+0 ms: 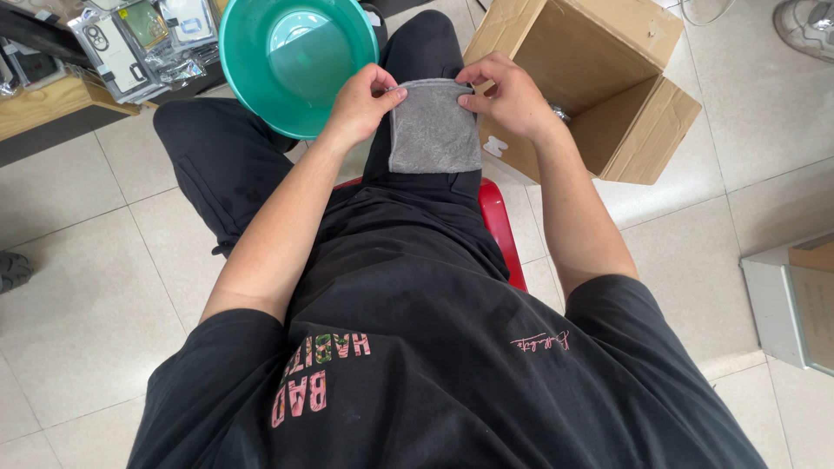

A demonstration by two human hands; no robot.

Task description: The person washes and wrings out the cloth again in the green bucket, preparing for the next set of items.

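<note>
A small grey cloth hangs folded over my right knee, held up by its top edge. My left hand pinches the cloth's upper left corner between thumb and fingers. My right hand pinches the upper right corner the same way. I sit on a red stool in black trousers and a black shirt.
A teal plastic basin rests by my left knee. An open cardboard box stands on the tiled floor just right of my right hand. Packaged phone cases lie on a low wooden shelf at top left. A white box sits at the right edge.
</note>
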